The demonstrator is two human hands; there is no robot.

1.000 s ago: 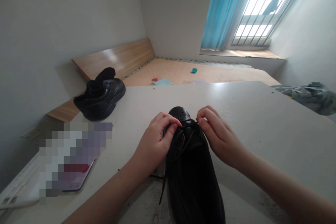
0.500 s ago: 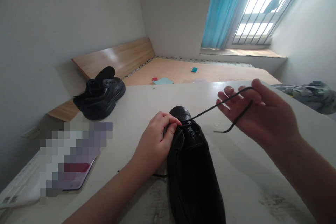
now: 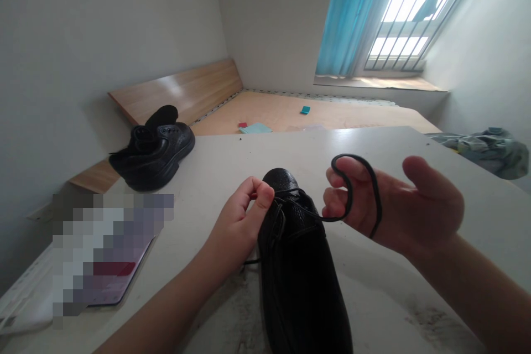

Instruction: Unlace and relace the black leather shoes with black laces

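Note:
A black leather shoe (image 3: 305,282) lies on the white table, its toe pointing away from me and its opening toward me. At the left edge of its lacing, my left hand (image 3: 244,215) pinches the black shoelace (image 3: 352,215) between thumb and fingertips. From the shoe the lace runs right and curls in a loose loop over the fingers of my right hand (image 3: 390,207). That hand is palm up, thumb spread away from the fingers, not gripping the lace. Another short stretch of lace shows left of the shoe, under my left wrist.
A second black shoe (image 3: 155,155) stands at the table's far left. Nearer me on the left lies a flat, partly pixelated purple object (image 3: 114,287) beside a white item. Beyond the white table (image 3: 373,282) are a bed surface (image 3: 352,113) and crumpled fabric (image 3: 493,149).
My right hand has lowered and its thumb has come away from the lace. The lace, taut before, now hangs slack in a loop. My left hand still pinches at the shoe.

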